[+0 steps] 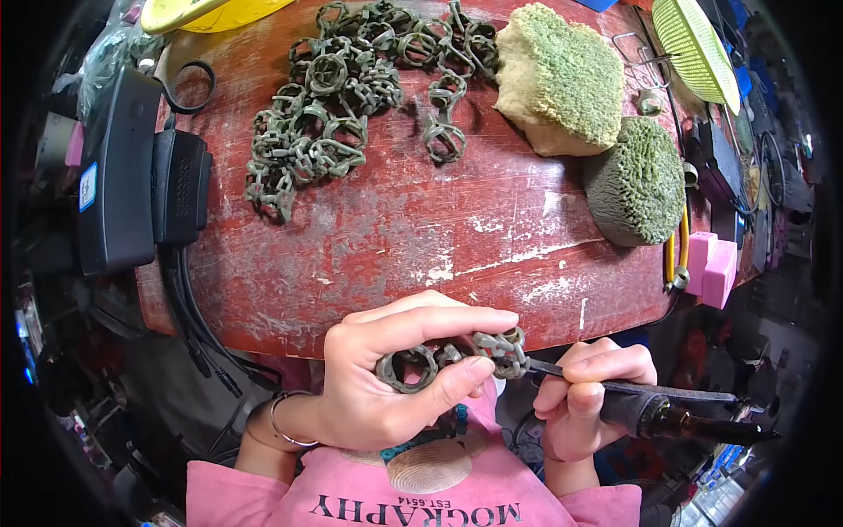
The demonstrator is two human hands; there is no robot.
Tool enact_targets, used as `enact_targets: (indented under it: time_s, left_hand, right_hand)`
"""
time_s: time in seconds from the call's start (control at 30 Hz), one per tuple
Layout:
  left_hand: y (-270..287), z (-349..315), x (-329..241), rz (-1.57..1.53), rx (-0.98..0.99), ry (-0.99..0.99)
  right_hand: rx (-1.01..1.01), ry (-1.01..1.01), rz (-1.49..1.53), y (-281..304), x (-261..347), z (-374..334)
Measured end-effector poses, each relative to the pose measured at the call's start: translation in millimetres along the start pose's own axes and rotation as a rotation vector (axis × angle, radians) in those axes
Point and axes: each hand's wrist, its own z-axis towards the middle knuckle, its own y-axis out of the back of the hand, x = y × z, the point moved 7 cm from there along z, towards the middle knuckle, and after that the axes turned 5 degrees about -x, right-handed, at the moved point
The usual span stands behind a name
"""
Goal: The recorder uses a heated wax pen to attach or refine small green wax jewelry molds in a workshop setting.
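Near the table's front edge, my left hand (386, 360) is closed around a string of grey-green ring and chain links (505, 353), pinched between thumb and fingers. My right hand (588, 400), also closed, grips a dark, slim hand tool (628, 409). Its thin tip meets or nearly meets the right end of the links. Two dark lengths stick out to the right past that hand, one flat and one thicker; whether they are one tool I cannot tell. Farther back lies a heap of similar links (329, 75), with one strand (445, 140) trailing toward me.
The worn red table (413, 237) carries a green-topped rough block (562, 79) and a round green-topped lump (639, 180) at right. Pink blocks (713, 270) and a yellow-green basket (698, 53) are at the right edge. A black device (123, 171) with cables stands left; a yellow basin (211, 13) is behind.
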Motion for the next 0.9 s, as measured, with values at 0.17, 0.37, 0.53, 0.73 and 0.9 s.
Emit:
enact_targets:
  time_s: [0.17,0.37,0.53,0.73,0.9]
  left_hand:
    - [-2.1,0.4,0.4,-0.021,0.016,0.000]
    - [3.9,-2.8,6.1,0.012,-0.044,0.136]
    - [2.9,-2.0,6.1,-0.034,-0.048,0.129]
    - [4.0,-2.1,9.7,-0.070,-0.033,0.150]
    - [3.8,-1.3,9.1,-0.099,-0.047,0.149]
  right_hand:
    - [0.029,-0.042,0.009,-3.2,-3.6,0.8]
    - [-0.036,0.007,-0.029,3.5,-3.6,-4.5]
    - [0.010,-0.032,-0.074,-2.7,-6.1,-1.7]
    - [0.005,0.032,-0.193,0.9,-6.1,-0.7]
    - [-0.041,-0.009,-0.172,1.1,-7.5,-7.3]
